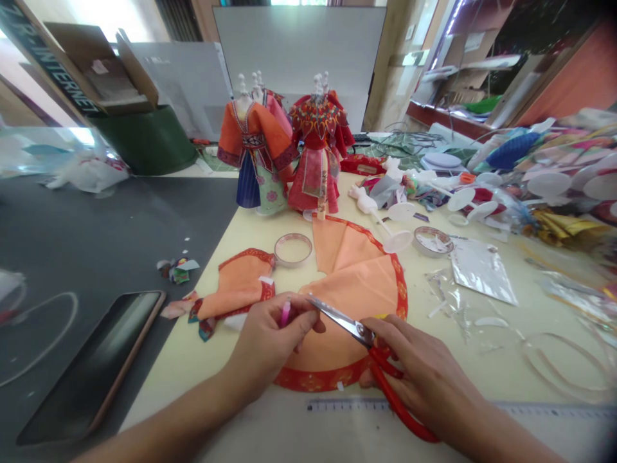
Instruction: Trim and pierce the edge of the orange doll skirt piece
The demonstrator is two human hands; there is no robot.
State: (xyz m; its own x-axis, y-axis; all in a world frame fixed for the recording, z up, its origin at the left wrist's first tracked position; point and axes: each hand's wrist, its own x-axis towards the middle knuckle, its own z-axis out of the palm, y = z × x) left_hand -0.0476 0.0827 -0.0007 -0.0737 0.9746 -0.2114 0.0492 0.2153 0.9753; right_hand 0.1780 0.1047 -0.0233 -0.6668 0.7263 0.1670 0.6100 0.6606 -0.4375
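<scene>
My right hand (414, 360) grips red-handled scissors (344, 321), whose metal blades point left toward my other hand. Closed in a pinch, my left hand (274, 334) has a slim pink pen-like stick (285, 313) between its fingers. The scissor tips come close to the left fingertips; anything tiny pinched there is hidden. Beneath both hands lies a round orange cloth piece (357, 283) with a red patterned border. To its left, a smaller orange garment piece (245, 276) with red trim rests on the table.
Dressed doll forms (260, 141) stand at the back. A tape roll (293, 249) and another roll (432, 241) holding white scraps flank the cloth. A clear ruler (347, 405) lies in front, a phone (96, 366) at left. White stands (376, 212) and plastic bags (544, 180) crowd the right.
</scene>
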